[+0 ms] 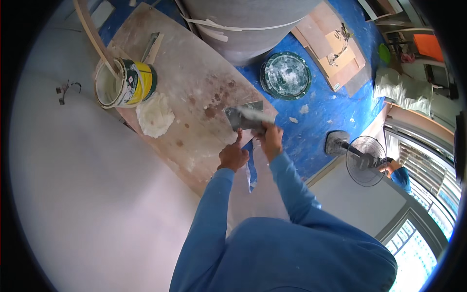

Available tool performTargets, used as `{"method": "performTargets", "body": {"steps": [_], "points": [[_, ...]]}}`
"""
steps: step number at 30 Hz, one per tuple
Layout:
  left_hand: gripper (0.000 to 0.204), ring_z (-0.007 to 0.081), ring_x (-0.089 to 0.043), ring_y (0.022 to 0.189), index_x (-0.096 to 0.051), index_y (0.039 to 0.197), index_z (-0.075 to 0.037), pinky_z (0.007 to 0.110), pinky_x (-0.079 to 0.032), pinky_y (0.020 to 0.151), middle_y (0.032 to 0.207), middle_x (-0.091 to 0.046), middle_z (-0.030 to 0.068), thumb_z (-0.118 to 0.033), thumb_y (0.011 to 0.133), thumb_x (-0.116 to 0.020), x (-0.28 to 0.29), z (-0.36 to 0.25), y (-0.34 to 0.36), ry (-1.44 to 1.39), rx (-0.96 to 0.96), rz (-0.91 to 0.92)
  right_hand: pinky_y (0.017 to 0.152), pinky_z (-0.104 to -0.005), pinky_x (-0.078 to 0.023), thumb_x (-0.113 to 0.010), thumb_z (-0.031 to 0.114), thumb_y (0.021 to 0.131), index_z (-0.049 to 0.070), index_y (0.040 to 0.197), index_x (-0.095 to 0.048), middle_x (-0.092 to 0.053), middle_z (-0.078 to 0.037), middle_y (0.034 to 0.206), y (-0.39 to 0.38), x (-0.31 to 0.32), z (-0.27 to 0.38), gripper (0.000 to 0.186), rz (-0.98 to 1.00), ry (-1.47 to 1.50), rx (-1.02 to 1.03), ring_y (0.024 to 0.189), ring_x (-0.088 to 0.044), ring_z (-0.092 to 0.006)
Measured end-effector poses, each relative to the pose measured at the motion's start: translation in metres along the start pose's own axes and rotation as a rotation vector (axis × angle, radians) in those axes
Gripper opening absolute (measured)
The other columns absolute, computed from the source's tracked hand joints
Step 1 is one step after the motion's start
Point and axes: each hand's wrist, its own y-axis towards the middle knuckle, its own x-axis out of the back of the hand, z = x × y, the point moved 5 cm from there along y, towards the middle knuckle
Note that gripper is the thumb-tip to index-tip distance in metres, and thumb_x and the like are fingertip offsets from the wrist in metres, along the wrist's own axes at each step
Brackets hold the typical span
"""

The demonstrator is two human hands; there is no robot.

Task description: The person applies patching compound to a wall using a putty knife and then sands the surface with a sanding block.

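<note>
My right hand [272, 138] is closed on the handle of a wide metal putty knife [238, 118], whose blade carries pale paste and is slightly blurred. My left hand [233, 155] is open, with the index finger stretched up to the blade's lower edge and the other fingers curled. Beneath the blade lies a stained board [180, 68]. A crumpled white cloth [153, 114] rests to the left, beside a yellow-and-green bucket [138, 85] with a wooden stick in it. Another scraper [150, 47] lies behind the bucket.
A green round lid [285, 73] sits on blue floor sheeting [304, 126], near a large grey cylinder [248, 24] and stacked boards [326, 48]. A pedestal fan [365, 158] stands right, with another person's blue sleeve [400, 177] behind it. A pale wall [87, 170] is left.
</note>
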Motion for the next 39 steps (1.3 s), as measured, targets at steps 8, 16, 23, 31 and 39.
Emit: {"method": "performTargets", "body": {"steps": [8,16,23,31,39], "points": [[0.046,0.0391,-0.067,0.093,-0.052,0.127,-0.019,0.049,-0.054,0.080,0.099,-0.069,0.0178,-0.030,0.083,-0.058,-0.009,0.034,0.002,0.171,-0.071,0.017,0.060,-0.0431,-0.061,-0.056,0.004,0.086,-0.014,0.104,-0.055,-0.061,-0.022,0.101,-0.052,-0.026,-0.055,0.026,-0.287,0.003,-0.082,0.080,-0.067,-0.0367],[0.054,0.0375,-0.068,0.086,-0.044,0.136,-0.023,0.047,-0.056,0.076,0.090,-0.068,0.0189,-0.031,0.084,-0.059,0.004,0.036,0.001,0.248,-0.195,-0.048,0.056,-0.0432,-0.059,-0.056,0.003,0.084,-0.011,0.104,-0.060,-0.065,-0.020,0.095,-0.023,-0.027,-0.061,0.024,-0.320,-0.032,0.012,0.072,-0.067,-0.0343],[0.048,0.0364,-0.068,0.087,-0.054,0.128,-0.018,0.047,-0.056,0.076,0.092,-0.069,0.0188,-0.030,0.082,-0.058,0.002,0.036,0.005,0.177,-0.228,-0.085,0.050,-0.0412,-0.058,-0.056,0.002,0.084,-0.015,0.098,-0.059,-0.065,-0.021,0.089,-0.021,-0.017,-0.057,0.022,-0.316,-0.106,0.019,0.065,-0.067,-0.0327],[0.049,0.0335,-0.068,0.089,-0.051,0.131,-0.023,0.043,-0.055,0.079,0.094,-0.070,0.0148,-0.033,0.083,-0.058,-0.018,0.053,0.030,0.173,-0.195,-0.050,0.048,-0.0391,-0.056,-0.059,0.001,0.081,-0.012,0.097,-0.059,-0.064,-0.019,0.084,-0.025,-0.037,-0.041,0.021,-0.248,-0.220,-0.083,0.061,-0.064,-0.0278],[0.074,0.0379,-0.065,0.100,-0.028,0.151,-0.025,0.048,-0.051,0.086,0.108,-0.068,0.0191,-0.028,0.082,-0.056,-0.004,0.015,0.006,0.100,0.038,0.040,0.046,-0.0373,-0.054,-0.056,0.002,0.081,-0.009,0.100,-0.063,-0.066,-0.016,0.086,-0.021,-0.009,-0.011,0.023,-0.176,-0.117,0.135,0.064,-0.065,-0.0249]]}}
